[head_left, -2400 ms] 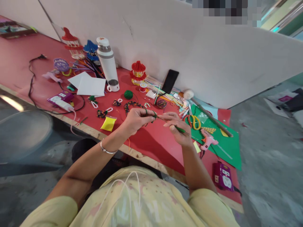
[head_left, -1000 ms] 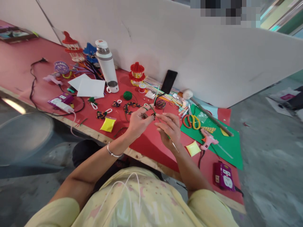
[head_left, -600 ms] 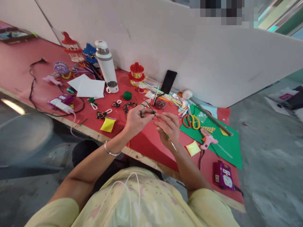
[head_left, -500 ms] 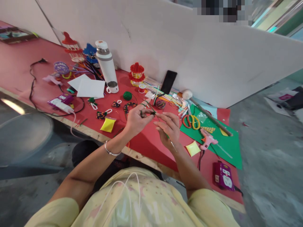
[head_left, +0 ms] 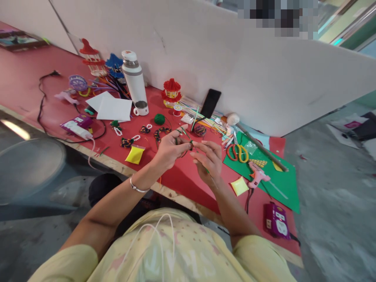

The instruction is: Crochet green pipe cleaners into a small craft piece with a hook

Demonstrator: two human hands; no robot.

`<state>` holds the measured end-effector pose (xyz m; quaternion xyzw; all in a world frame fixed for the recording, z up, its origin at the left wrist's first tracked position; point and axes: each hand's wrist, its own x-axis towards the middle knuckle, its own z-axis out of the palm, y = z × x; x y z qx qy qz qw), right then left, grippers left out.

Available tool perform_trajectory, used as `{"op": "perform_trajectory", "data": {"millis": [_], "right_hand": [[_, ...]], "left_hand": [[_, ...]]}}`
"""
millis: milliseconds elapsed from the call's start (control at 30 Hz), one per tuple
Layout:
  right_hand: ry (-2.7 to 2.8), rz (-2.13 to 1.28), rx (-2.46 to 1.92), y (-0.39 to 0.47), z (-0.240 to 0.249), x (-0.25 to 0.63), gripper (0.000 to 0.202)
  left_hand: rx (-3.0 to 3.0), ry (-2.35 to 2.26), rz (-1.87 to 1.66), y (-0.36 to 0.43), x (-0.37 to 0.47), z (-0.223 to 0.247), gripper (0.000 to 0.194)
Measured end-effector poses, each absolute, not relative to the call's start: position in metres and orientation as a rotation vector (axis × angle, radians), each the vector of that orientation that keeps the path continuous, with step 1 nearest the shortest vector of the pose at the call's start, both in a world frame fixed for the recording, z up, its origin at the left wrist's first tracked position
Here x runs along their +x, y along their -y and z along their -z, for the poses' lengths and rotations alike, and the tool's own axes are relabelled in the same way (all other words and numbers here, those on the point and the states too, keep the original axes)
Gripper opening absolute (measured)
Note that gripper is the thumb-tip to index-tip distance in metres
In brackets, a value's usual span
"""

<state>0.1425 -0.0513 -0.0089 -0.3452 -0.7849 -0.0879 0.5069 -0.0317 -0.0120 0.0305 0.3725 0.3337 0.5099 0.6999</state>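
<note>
While held between left hand and right hand, green yarn: probably light, soft; best pinched at bunched part.
Left hand: pinching yarn.
Right hand: curled around slim tool.

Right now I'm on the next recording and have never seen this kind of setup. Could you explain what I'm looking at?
There is no machine here: a person works with two bare hands. Every picture comes from one camera worn on the head, looking forward and down, so you see roughly what the wearer sees.

The left hand pinches green yarn, with a strand running over a finger. The right hand, its fingertips close by, holds a slim tool with a green grip; its tip is too small to make out.

On the red tabletop stand a white bottle and a cup. A ball of green yarn, a phone and scissors are there too.
</note>
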Motion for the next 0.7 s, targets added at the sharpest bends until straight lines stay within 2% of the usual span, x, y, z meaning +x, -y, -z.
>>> {"op": "perform_trajectory", "data": {"millis": [167, 400, 567, 700], "right_hand": [[1.884, 0.265, -0.813, 0.048, 0.011, 0.140, 0.022], [1.962, 0.132, -0.802, 0.041, 0.007, 0.148, 0.017], [1.779, 0.414, -0.940, 0.040, 0.019, 0.131, 0.029], [1.773, 0.443, -0.784, 0.031, 0.026, 0.135, 0.034]], "left_hand": [[0.866, -0.749, -1.193, 0.015, -0.029, -0.033, 0.096], [1.088, -0.875, -1.242, 0.009, -0.032, -0.015, 0.087], [0.963, -0.826, -1.270, 0.011, -0.026, -0.017, 0.087], [0.773, -0.745, -1.078, 0.009, -0.038, -0.028, 0.087]]}}
